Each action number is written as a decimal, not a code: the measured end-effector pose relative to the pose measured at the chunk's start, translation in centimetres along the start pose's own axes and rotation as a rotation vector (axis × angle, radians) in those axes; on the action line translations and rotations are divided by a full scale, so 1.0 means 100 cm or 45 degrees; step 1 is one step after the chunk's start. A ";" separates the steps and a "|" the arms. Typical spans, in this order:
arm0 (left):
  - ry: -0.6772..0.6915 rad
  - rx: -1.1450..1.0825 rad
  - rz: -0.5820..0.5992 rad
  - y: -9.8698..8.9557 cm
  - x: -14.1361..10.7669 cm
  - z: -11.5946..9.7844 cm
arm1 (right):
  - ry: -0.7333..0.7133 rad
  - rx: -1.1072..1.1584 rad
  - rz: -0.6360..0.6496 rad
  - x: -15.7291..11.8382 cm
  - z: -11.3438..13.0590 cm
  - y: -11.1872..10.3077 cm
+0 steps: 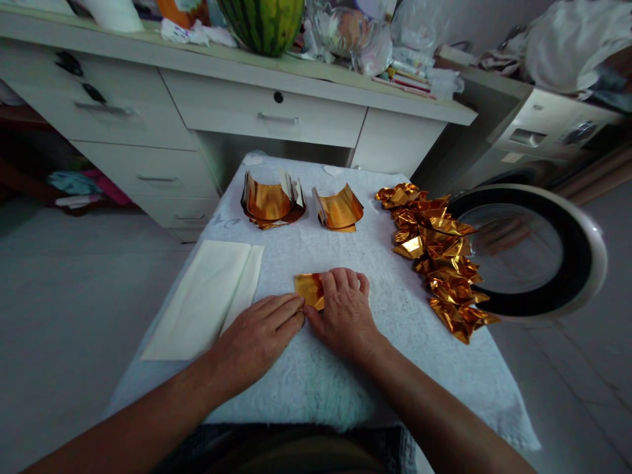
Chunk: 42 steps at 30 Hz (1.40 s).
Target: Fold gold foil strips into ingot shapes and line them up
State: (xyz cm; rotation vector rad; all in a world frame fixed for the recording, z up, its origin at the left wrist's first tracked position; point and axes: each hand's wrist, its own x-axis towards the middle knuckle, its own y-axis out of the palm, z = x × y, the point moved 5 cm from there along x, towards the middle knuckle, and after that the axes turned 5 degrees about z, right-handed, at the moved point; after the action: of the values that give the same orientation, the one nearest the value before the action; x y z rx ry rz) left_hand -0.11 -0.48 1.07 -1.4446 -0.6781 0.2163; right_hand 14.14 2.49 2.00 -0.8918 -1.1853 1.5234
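Note:
A small sheet of shiny gold foil paper (307, 288) lies on the cloth-covered table between both hands. My left hand (264, 332) has its fingers pressed together, their tips at the sheet's lower left edge. Over the sheet's right part rests my right hand (344, 309), fingers curled with the thumb at the lower edge. Behind them stand two stacks of curved gold sheets, a thicker one (269, 201) and a smaller one (340, 207). Folded gold foil pieces (437, 250) form a heap at the right.
White paper (202, 299) lies on the left of the table (316, 388). Behind is a white desk (316, 115) with drawers, a watermelon (264, 23) and plastic bags (345, 33). A washing machine's open round door (587, 257) reaches close to the table's right edge.

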 end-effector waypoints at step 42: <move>-0.137 0.057 0.243 0.002 0.038 -0.020 | 0.019 0.221 -0.018 -0.009 -0.039 -0.003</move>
State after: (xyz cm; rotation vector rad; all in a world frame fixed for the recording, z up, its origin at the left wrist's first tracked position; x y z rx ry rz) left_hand 4.06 -0.17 2.06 -1.4625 -0.6186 0.4576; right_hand 18.10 2.62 1.28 -0.7762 -1.0290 1.5792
